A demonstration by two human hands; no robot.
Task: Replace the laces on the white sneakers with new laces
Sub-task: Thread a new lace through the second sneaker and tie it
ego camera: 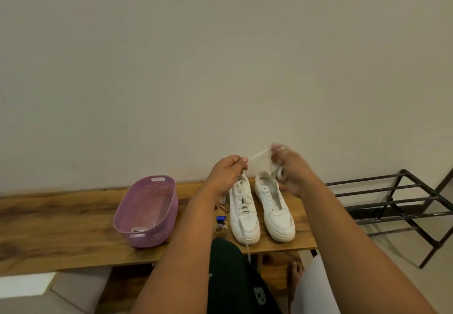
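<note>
Spanning the wooden worktop [73, 218], largest first: purple basket [147, 212] at left with a coiled lace [138, 229] inside; two white sneakers, the laced sneaker [244, 212] at left and the unlaced sneaker [274, 209] just beside it. Above their heels a loose lace [258, 153] runs left to right between the hands: left hand [228, 172] fingers pinched on one end, right hand [291, 166] blurred, seemingly gripping the bunched remainder, nearer the unlaced sneaker.

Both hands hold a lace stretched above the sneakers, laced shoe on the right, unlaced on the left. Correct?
Not quite. The head view shows the laced sneaker on the left and the unlaced sneaker on the right. The rest holds: left hand and right hand hold a lace stretched above them.
</note>
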